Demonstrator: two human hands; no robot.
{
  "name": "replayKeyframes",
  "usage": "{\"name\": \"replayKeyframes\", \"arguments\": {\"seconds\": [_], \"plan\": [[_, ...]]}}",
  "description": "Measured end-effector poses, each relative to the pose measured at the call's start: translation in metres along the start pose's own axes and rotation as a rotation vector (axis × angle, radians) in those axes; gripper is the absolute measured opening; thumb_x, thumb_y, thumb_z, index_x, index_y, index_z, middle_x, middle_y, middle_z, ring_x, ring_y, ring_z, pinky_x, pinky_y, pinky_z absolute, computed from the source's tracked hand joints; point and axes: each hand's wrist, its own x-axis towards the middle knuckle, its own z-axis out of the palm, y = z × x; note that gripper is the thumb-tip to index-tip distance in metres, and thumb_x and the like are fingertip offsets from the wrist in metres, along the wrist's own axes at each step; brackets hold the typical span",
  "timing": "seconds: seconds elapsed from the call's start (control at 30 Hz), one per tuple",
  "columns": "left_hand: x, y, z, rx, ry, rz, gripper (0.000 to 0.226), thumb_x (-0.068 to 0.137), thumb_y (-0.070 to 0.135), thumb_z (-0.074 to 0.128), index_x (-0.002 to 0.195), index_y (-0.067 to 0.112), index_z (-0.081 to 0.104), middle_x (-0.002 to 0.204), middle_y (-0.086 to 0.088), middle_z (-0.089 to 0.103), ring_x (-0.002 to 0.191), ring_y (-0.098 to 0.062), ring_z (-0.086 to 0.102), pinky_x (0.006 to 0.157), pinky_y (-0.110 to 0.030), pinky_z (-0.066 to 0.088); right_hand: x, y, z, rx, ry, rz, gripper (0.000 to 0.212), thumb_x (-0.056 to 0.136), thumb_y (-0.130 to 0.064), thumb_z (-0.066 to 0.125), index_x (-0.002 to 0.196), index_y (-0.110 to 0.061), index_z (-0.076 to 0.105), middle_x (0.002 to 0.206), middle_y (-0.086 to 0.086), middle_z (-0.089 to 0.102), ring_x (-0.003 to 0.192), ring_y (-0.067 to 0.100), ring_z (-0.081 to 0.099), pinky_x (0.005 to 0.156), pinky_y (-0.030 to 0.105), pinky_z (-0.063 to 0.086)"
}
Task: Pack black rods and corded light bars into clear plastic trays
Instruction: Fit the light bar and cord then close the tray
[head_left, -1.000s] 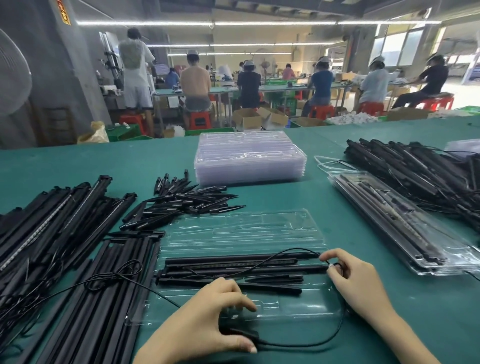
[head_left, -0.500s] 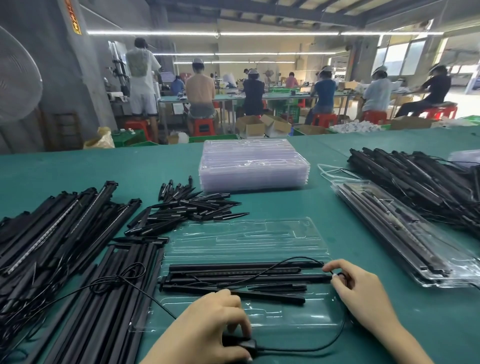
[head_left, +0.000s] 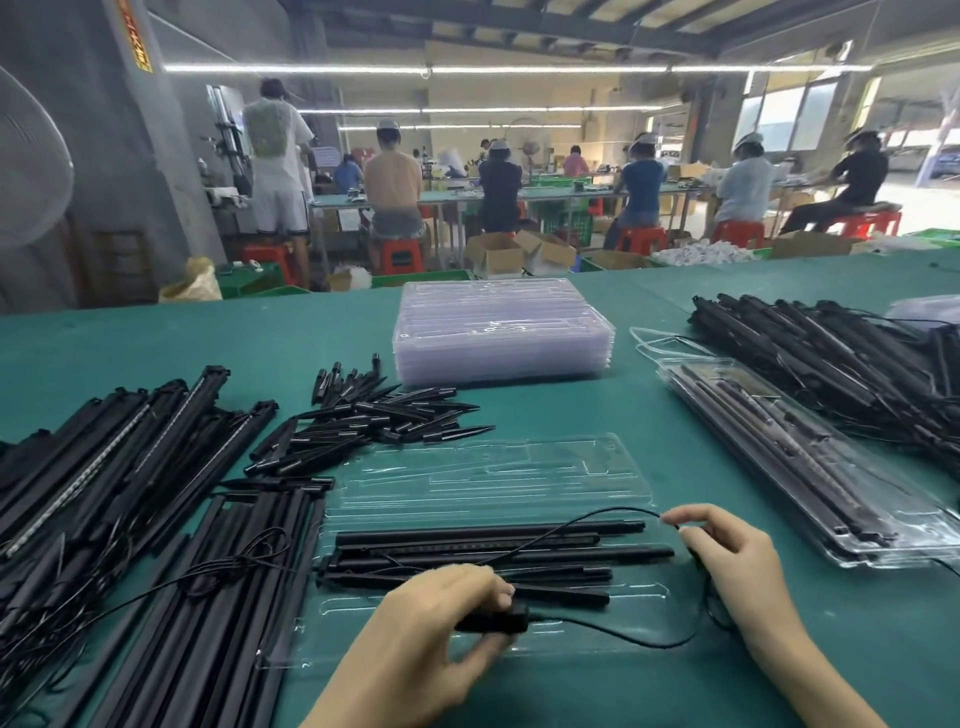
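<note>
Since a moment earlier my left hand (head_left: 441, 623) had slid right along the near edge of the tray (head_left: 613, 467), carrying the plug (head_left: 493, 621) with it, and my right hand (head_left: 727, 561) had lifted its forefinger and thumb a little higher on the cord (head_left: 587, 525). The rods (head_left: 488, 558) in the tray had not shifted. They lay with their long axes running left to right across the tray, parallel to the bench (head_left: 597, 415) edge nearest me, the light bar among them pointing the same way. My left hand pinched the plug between thumb and curled fingers, just in front of the rods and over the tray's near compartment. My right hand pinched the cord beside the rods' right ends, the remaining fingers curled loosely; the cord ran from there in a loop down to the plug and back over the rods to the left. The two hands were apart, one at each end of that loop, with the rods lying between and just beyond them. To my left lay a heap of bars (head_left: 130, 467), beyond the tray a pile of short spikes (head_left: 374, 421), farther back a stack of empty trays (head_left: 498, 332), and to the right a filled tray (head_left: 800, 467) beside more corded bars (head_left: 831, 353).
</note>
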Motion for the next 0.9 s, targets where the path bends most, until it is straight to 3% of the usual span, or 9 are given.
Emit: {"name": "replayKeyframes", "arguments": {"seconds": [0.07, 0.17, 0.3, 0.4, 0.5, 0.67, 0.9], "plan": [[0.004, -0.001, 0.009, 0.033, 0.043, -0.054, 0.016, 0.076, 0.029, 0.071, 0.085, 0.023, 0.058, 0.086, 0.018, 0.063, 0.079, 0.001, 0.053, 0.075, -0.021, 0.044, -0.001, 0.000, 0.003, -0.043, -0.011, -0.024, 0.032, 0.084, 0.002, 0.059, 0.071, -0.024, 0.071, 0.064, 0.018, 0.055, 0.056, 0.013, 0.038, 0.053, 0.024, 0.029], [0.006, -0.009, 0.019, 0.004, -0.018, -0.238, 0.025, 0.075, 0.035, 0.075, 0.085, 0.024, 0.055, 0.088, 0.016, 0.060, 0.087, -0.001, 0.048, 0.078, -0.019, 0.040, -0.006, -0.002, 0.007, -0.175, -0.061, -0.073, 0.031, 0.082, 0.001, 0.061, 0.070, -0.027, 0.069, 0.049, -0.003, 0.046, 0.045, 0.007, 0.032, 0.046, 0.018, 0.026], [0.006, -0.011, 0.024, -0.119, 0.001, -0.353, 0.021, 0.068, 0.031, 0.082, 0.083, 0.025, 0.068, 0.081, 0.022, 0.059, 0.089, 0.005, 0.050, 0.078, -0.011, 0.037, -0.006, -0.002, 0.005, -0.240, -0.065, -0.072, 0.031, 0.081, -0.001, 0.062, 0.070, -0.028, 0.069, 0.048, -0.004, 0.047, 0.044, 0.009, 0.035, 0.046, 0.018, 0.028], [0.002, -0.010, 0.023, -0.159, -0.025, -0.332, 0.008, 0.081, 0.023, 0.074, 0.089, 0.022, 0.075, 0.091, 0.024, 0.060, 0.096, 0.007, 0.054, 0.088, -0.012, 0.039, -0.007, -0.003, 0.006, -0.252, -0.065, -0.067, 0.030, 0.081, -0.001, 0.062, 0.069, -0.028, 0.069, 0.046, -0.005, 0.045, 0.043, 0.009, 0.034, 0.046, 0.018, 0.028], [-0.001, -0.011, 0.023, -0.134, -0.075, -0.319, 0.018, 0.090, 0.010, 0.062, 0.098, 0.019, 0.075, 0.101, 0.019, 0.058, 0.102, 0.003, 0.055, 0.093, -0.012, 0.040, -0.008, -0.004, 0.006, -0.252, -0.067, -0.064, 0.031, 0.081, -0.001, 0.062, 0.069, -0.028, 0.069, 0.045, -0.007, 0.043, 0.042, 0.008, 0.033, 0.045, 0.018, 0.027], [0.005, -0.005, 0.025, -0.030, -0.110, -0.338, 0.018, 0.090, 0.013, 0.061, 0.101, 0.023, 0.072, 0.105, 0.013, 0.064, 0.104, -0.001, 0.051, 0.089, -0.006, 0.034, -0.008, -0.003, 0.006, -0.245, -0.076, -0.066, 0.033, 0.081, 0.000, 0.060, 0.068, -0.029, 0.068, 0.045, -0.008, 0.044, 0.042, 0.008, 0.033, 0.045, 0.018, 0.026], [0.012, -0.003, 0.023, -0.052, -0.136, -0.423, 0.028, 0.079, 0.009, 0.071, 0.098, 0.030, 0.068, 0.091, 0.017, 0.057, 0.094, -0.002, 0.052, 0.084, -0.013, 0.039, -0.007, -0.002, 0.007, -0.273, -0.076, -0.074, 0.033, 0.081, -0.001, 0.061, 0.067, -0.030, 0.068, 0.043, -0.009, 0.043, 0.042, 0.007, 0.035, 0.045, 0.017, 0.028]]}}
